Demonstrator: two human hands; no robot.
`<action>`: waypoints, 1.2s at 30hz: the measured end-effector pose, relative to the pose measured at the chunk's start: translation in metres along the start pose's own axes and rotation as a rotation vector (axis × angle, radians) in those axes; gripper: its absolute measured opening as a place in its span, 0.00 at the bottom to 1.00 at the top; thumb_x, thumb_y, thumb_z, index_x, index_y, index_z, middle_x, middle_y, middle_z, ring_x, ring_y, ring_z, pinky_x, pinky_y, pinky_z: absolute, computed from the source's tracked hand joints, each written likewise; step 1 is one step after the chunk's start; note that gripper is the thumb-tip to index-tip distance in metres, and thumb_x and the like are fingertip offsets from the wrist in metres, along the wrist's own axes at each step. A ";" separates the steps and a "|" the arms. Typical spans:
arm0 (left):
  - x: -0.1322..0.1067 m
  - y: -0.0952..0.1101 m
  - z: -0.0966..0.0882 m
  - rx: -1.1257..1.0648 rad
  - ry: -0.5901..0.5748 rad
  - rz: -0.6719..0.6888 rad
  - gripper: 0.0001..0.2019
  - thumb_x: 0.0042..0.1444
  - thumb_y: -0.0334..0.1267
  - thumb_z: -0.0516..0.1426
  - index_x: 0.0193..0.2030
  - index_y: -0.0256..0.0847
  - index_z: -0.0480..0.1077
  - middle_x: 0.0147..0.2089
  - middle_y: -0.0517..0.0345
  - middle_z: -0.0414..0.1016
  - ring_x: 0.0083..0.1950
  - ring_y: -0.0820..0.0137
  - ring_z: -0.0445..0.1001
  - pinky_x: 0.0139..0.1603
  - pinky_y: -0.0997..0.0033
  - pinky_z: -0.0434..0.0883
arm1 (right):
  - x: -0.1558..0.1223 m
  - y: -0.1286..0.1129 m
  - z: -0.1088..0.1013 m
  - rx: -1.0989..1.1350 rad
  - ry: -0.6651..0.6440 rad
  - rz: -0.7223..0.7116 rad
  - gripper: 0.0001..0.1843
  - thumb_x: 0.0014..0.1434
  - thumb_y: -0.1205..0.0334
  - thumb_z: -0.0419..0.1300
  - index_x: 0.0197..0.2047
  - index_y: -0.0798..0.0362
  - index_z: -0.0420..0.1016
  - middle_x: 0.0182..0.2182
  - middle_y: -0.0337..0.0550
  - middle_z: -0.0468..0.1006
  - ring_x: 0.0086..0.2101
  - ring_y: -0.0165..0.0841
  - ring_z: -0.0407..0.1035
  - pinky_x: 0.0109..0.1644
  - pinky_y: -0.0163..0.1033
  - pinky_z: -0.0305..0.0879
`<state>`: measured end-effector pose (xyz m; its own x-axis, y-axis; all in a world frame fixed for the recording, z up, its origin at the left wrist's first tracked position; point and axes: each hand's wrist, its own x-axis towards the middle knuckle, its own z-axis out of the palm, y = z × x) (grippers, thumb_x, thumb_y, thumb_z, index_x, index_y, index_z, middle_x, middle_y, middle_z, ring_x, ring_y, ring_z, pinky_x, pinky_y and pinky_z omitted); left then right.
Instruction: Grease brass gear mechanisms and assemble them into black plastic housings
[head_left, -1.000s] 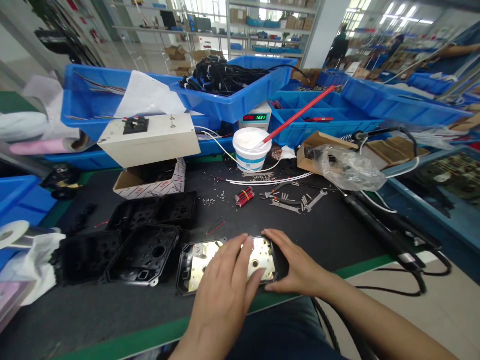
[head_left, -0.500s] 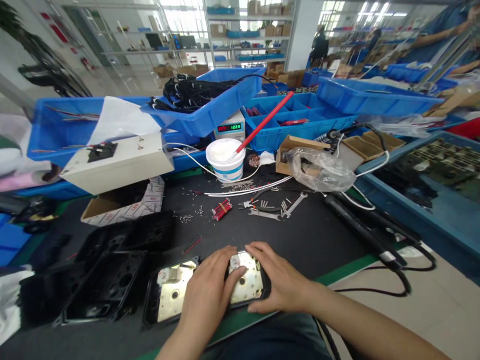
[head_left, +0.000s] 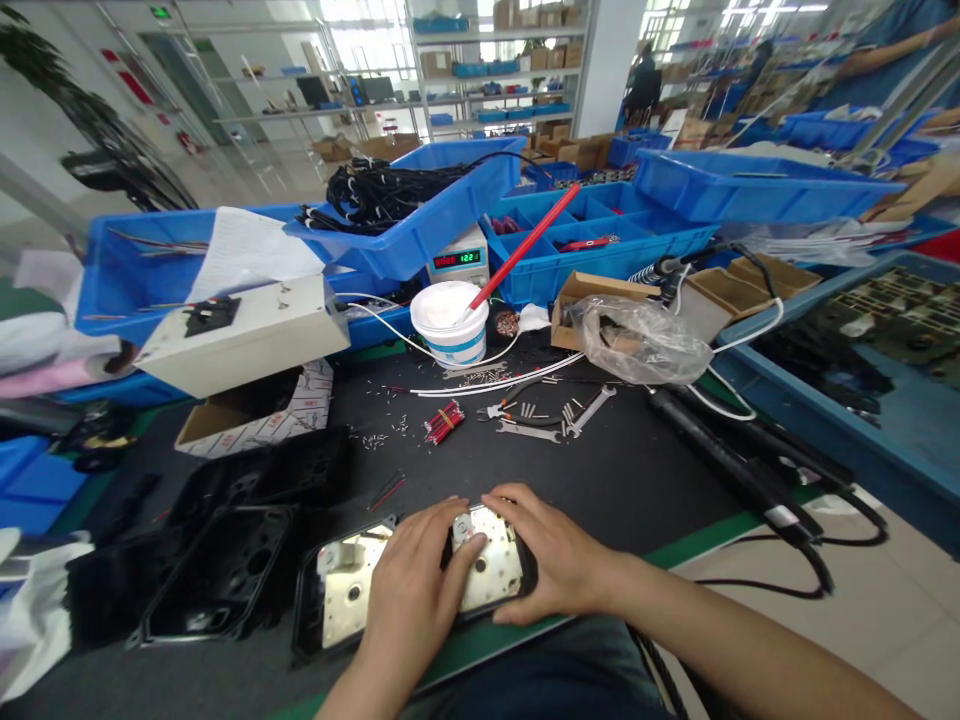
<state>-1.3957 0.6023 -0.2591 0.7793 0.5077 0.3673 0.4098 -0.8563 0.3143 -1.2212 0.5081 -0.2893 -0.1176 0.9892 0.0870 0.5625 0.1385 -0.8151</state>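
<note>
A black plastic housing with a shiny metal plate inside (head_left: 345, 590) lies at the near edge of the dark bench mat. My left hand (head_left: 412, 590) rests on its middle, fingers bent and pressing on the plate beside a small metal part (head_left: 461, 527). My right hand (head_left: 555, 555) curls round the housing's right end, thumb on its near edge. Both hands grip the same housing.
Empty black housings (head_left: 225, 570) lie to the left. Behind are a red wire bundle (head_left: 444, 420), wrenches and pliers (head_left: 540, 415), a white tub with a red stick (head_left: 448, 320), a beige box (head_left: 240, 330), blue bins (head_left: 600, 240) and a black cabled tool (head_left: 735, 460).
The view shifted, so the bench sits a little differently in frame. My left fingers have curled in from flat, and both hands have closed tighter on the housing.
</note>
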 end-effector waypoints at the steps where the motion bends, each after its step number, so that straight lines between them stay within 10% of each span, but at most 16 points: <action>1: 0.000 0.001 0.000 -0.012 -0.011 -0.027 0.13 0.59 0.43 0.53 0.47 0.41 0.66 0.45 0.51 0.76 0.46 0.63 0.75 0.46 0.62 0.72 | 0.000 0.000 0.000 0.004 -0.005 0.005 0.53 0.38 0.50 0.69 0.63 0.58 0.50 0.57 0.56 0.57 0.56 0.44 0.56 0.60 0.45 0.56; 15: 0.011 0.003 -0.005 -0.020 -0.220 -0.136 0.13 0.58 0.44 0.53 0.46 0.40 0.67 0.43 0.53 0.76 0.43 0.63 0.75 0.44 0.61 0.72 | -0.002 -0.005 -0.002 -0.054 -0.014 0.045 0.55 0.38 0.47 0.69 0.62 0.61 0.50 0.57 0.58 0.56 0.57 0.44 0.55 0.60 0.45 0.56; 36: 0.003 0.004 -0.005 -0.124 -0.082 -0.042 0.12 0.58 0.42 0.54 0.47 0.40 0.67 0.46 0.50 0.76 0.46 0.63 0.74 0.46 0.59 0.69 | -0.003 -0.002 -0.002 -0.046 0.006 -0.048 0.53 0.37 0.51 0.70 0.62 0.57 0.49 0.54 0.55 0.59 0.54 0.43 0.59 0.58 0.45 0.59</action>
<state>-1.3944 0.6003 -0.2522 0.8007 0.5295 0.2803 0.3852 -0.8133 0.4360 -1.2201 0.5050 -0.2867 -0.1406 0.9817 0.1286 0.5933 0.1875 -0.7828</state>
